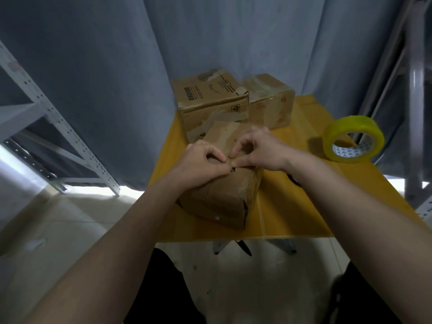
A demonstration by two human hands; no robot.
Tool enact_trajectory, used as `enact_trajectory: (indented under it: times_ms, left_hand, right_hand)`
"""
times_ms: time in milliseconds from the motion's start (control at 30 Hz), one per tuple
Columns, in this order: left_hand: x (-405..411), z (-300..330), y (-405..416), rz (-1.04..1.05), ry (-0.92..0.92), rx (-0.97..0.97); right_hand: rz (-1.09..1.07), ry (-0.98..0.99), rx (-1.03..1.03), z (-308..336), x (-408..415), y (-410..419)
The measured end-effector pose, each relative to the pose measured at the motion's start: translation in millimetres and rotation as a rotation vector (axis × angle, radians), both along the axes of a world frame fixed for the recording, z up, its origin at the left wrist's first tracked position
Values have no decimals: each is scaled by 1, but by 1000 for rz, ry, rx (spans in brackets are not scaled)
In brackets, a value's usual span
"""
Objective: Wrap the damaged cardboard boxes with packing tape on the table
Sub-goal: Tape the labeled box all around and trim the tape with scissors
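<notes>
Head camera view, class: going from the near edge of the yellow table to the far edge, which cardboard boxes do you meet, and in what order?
Near box, under both hands, left hand and right hand, whose fingers pinch something small on its top → printed box and plain box, side by side at the far edge.

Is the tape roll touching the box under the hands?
Apart. The head view shows bare yellow table between the tape roll and the box.

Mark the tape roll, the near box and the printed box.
tape roll (350, 127): head view, yellow outer band.
near box (217, 199): head view, front end face.
printed box (205, 87): head view, top face.
</notes>
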State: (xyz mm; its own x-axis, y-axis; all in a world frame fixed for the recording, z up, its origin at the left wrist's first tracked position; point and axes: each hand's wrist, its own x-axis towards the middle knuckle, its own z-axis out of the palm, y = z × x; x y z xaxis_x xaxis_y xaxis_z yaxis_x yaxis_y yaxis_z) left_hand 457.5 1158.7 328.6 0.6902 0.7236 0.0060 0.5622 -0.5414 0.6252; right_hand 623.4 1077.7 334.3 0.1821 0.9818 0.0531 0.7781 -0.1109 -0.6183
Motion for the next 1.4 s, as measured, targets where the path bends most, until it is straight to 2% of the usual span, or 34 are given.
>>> enact_trajectory:
  times_ms: [100,200,400,533,700,900,1100,1167,1300,1400]
  left_hand:
    - [7,4,-9,69,13,35]
    - [12,12,-11,21,71,67]
    - [42,39,-24,1,432,335]
    - [61,44,-37,-61,592,501]
    - [56,43,-34,-58,502,494]
    - [40,48,-14,-79,464,210]
    - [26,41,-1,-88,260,-44]
    - [25,31,-1,-53,167,-58]
    - [16,4,5,32,121,103]
    - [3,-4,9,23,120,-52]
  right_hand:
    - [32,-1,-3,1,-4,4]
    - [3,97,15,-4,-2,6]
    - [23,310,9,-8,7,1]
    - [44,311,36,-11,7,-1]
    - [37,344,50,-15,6,-2]
    - [12,335,55,-18,6,-2]
    - [11,376,51,-19,7,-3]
    - [14,395,54,-19,6,-3]
    - [21,423,70,-21,4,-7]
    - [29,396,91,-25,2,-7]
